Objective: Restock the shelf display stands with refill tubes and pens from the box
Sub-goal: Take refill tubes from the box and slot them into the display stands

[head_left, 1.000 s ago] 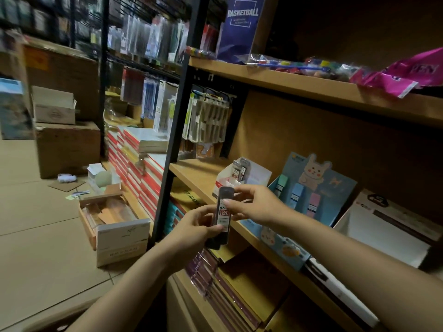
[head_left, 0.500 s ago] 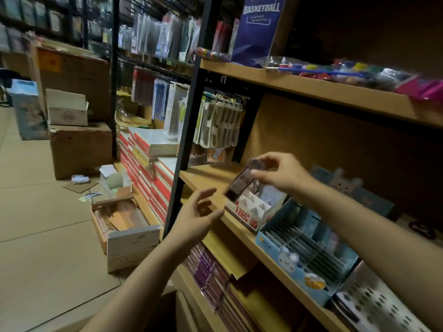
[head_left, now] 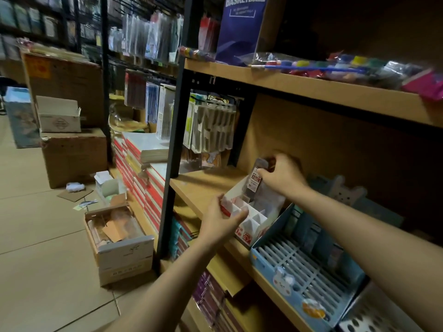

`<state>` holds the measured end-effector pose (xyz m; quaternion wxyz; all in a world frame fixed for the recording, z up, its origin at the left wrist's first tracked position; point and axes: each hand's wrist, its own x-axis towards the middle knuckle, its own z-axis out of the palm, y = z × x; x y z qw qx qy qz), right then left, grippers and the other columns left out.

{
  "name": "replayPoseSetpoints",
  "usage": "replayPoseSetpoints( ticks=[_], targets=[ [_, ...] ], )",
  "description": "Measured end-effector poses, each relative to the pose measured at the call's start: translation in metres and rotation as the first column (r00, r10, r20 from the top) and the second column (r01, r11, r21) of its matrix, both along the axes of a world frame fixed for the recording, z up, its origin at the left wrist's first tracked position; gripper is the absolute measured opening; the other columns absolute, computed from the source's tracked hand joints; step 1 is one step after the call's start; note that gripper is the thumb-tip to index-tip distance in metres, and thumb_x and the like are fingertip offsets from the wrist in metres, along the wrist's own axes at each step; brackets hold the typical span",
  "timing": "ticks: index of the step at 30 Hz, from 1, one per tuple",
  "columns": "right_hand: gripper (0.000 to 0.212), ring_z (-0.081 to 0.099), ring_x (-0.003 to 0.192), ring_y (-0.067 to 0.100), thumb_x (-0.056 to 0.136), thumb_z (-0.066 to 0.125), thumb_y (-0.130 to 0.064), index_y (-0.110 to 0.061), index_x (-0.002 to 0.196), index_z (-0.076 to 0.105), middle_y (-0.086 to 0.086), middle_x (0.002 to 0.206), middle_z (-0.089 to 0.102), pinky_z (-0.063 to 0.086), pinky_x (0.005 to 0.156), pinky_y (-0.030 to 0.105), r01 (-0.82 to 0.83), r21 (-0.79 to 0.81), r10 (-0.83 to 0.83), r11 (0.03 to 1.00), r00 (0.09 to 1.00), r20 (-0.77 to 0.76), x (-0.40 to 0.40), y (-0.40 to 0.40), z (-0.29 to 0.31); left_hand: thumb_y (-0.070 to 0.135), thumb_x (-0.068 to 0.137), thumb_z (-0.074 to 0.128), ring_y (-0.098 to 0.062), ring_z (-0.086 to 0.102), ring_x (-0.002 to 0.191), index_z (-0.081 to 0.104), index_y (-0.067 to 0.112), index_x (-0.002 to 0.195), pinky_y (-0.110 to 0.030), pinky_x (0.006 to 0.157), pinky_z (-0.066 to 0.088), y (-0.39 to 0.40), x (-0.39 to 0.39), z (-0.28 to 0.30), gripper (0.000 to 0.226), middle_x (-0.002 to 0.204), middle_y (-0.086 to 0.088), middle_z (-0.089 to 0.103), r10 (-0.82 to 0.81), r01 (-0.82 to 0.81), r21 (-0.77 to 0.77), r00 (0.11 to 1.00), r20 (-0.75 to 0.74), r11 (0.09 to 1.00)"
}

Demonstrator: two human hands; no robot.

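Observation:
A white display stand with red print and small square cells sits on the wooden middle shelf. My right hand pinches a dark refill tube with a white and red label, holding it upright over the stand's back cells. My left hand grips the stand's front left corner. To the right stands a blue display stand with rows of slots and a few packs at its back. The open supply box lies on the floor at the shelf's foot.
A black upright post frames the shelf on the left. Stacked red and white notebooks line the floor beside it. Brown cartons stand further left. The upper shelf holds paint sets and a blue basketball box. Another perforated stand sits far right.
My right hand carried the tube from chest height up to the white stand and lowered it over the back cells. My left hand let go of the tube and took hold of the stand's corner.

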<state>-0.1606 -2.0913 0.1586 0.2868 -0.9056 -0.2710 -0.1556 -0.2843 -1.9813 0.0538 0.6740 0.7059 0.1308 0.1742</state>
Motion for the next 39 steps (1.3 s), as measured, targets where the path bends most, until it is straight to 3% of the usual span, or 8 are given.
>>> replayPoseSetpoints(
  ticks=[4,11,14,18,26,32,36,39],
  targets=[
    [0.010,0.058,0.075,0.013,0.085,0.069,-0.024,-0.021,0.091,0.061,-0.006,0.084,0.063,0.040,0.063,0.019,-0.036,-0.045,0.039,0.998,0.997,0.070,0.002,0.006,-0.014,0.031,0.080,0.076,-0.018,0.062,0.108,0.034,0.026,0.143,-0.040,0.085,0.058,-0.001,0.000,0.000,0.076,0.132,-0.001,0.053,0.001,-0.003,-0.067,1.000,-0.018,0.998],
    [0.022,0.067,0.094,0.027,0.089,0.067,-0.022,-0.013,0.108,0.062,0.008,0.103,0.070,0.052,0.074,0.028,-0.001,-0.061,0.011,0.998,0.986,0.164,0.000,0.015,-0.011,0.028,0.080,0.076,-0.018,0.063,0.106,0.035,0.025,0.142,-0.040,0.085,0.059,0.000,0.000,0.000,0.075,0.128,0.001,0.055,-0.010,0.008,-0.125,1.000,-0.020,0.992],
    [0.016,0.067,0.086,0.024,0.090,0.067,-0.020,-0.012,0.098,0.056,0.009,0.100,0.068,0.056,0.069,0.031,-0.009,-0.070,0.020,0.998,0.986,0.164,-0.005,0.018,-0.014,0.029,0.079,0.077,-0.021,0.060,0.112,0.034,0.024,0.144,-0.044,0.090,0.056,0.001,0.001,-0.001,0.078,0.134,-0.004,0.053,-0.002,0.000,-0.119,1.000,-0.021,0.993],
    [0.022,0.061,0.079,0.025,0.087,0.070,-0.019,-0.018,0.086,0.048,0.008,0.093,0.062,0.045,0.062,0.028,0.002,-0.141,0.023,0.990,0.985,0.171,-0.012,0.013,-0.024,0.030,0.078,0.077,-0.022,0.059,0.115,0.034,0.026,0.144,-0.045,0.091,0.055,0.001,0.003,-0.002,0.079,0.135,-0.003,0.053,0.005,-0.008,-0.107,1.000,-0.029,0.994],
    [0.023,0.063,0.091,0.025,0.086,0.073,-0.029,-0.015,0.103,0.072,0.005,0.104,0.061,0.055,0.078,0.038,-0.014,-0.229,0.053,0.973,0.985,0.166,-0.011,0.009,-0.027,0.028,0.080,0.076,-0.016,0.060,0.108,0.033,0.025,0.144,-0.033,0.081,0.058,-0.002,0.003,0.000,0.077,0.134,-0.003,0.053,0.017,-0.019,-0.105,1.000,-0.023,0.994],
    [0.019,0.066,0.095,0.021,0.090,0.068,-0.019,-0.014,0.109,0.072,0.007,0.107,0.068,0.058,0.083,0.037,-0.069,-0.107,0.079,0.992,0.993,0.088,-0.009,0.003,-0.031,0.029,0.080,0.076,-0.019,0.060,0.111,0.035,0.026,0.142,-0.040,0.088,0.057,-0.004,0.003,-0.001,0.074,0.135,-0.003,0.054,0.036,-0.037,-0.107,0.999,-0.015,0.994],
    [0.029,0.062,0.100,0.020,0.091,0.066,-0.019,-0.014,0.119,0.067,0.007,0.115,0.060,0.056,0.087,0.036,-0.052,-0.065,0.055,0.997,0.997,0.050,-0.021,0.004,-0.031,0.034,0.081,0.075,-0.020,0.057,0.118,0.031,0.025,0.146,-0.044,0.092,0.055,-0.004,0.003,-0.003,0.079,0.140,-0.004,0.050,0.050,-0.050,-0.011,0.999,0.011,0.999],
    [0.025,0.057,0.091,0.008,0.091,0.064,-0.020,-0.020,0.115,0.065,0.000,0.117,0.053,0.052,0.077,0.018,-0.040,0.171,0.027,0.984,0.997,0.074,-0.048,0.009,-0.035,0.037,0.081,0.073,-0.015,0.054,0.121,0.029,0.026,0.148,-0.040,0.094,0.054,-0.001,-0.005,-0.009,0.082,0.142,0.001,0.047,0.071,-0.079,0.094,0.994,0.084,0.992]
  ],
)
